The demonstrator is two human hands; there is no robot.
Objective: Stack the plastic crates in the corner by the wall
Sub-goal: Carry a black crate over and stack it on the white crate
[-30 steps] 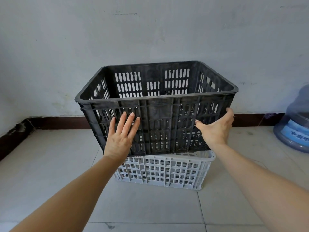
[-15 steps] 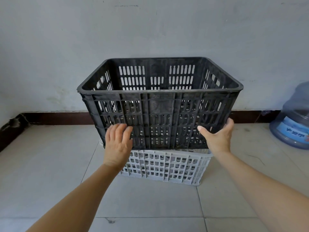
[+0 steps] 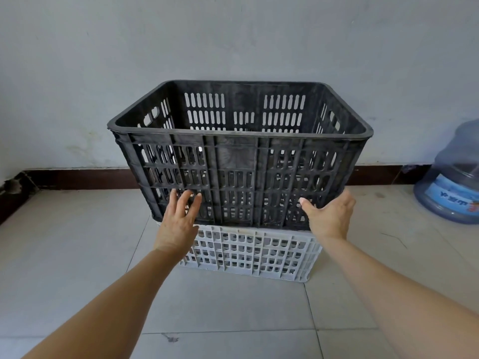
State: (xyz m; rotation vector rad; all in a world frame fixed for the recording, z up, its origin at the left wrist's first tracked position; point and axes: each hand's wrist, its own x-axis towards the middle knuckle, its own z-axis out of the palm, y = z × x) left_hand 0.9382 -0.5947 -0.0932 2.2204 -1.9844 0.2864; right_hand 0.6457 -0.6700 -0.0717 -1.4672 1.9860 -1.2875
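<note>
Presently, nearest to me, my left hand (image 3: 178, 224) lies flat against the lower front of the black crate (image 3: 233, 161), fingers straight and spread, holding nothing. My right hand (image 3: 330, 218) is also open, with the palm at the crate's lower right corner and the thumb on the front face. Neither hand has a grip on anything.

Below them the white crate (image 3: 254, 255) sits on the tiled floor (image 3: 77, 255). The black crate rests upright on top of it, fairly square, with the white one showing a little beyond it at the right.

Behind, the stack stands near the back wall (image 3: 233, 35). The room's corner (image 3: 13, 182) is well apart to the left. A water bottle (image 3: 451, 182) stands off to the right.

Judgement: these two crates are stacked. What is left is to take my hands off and perhaps shift the stack toward the corner
</note>
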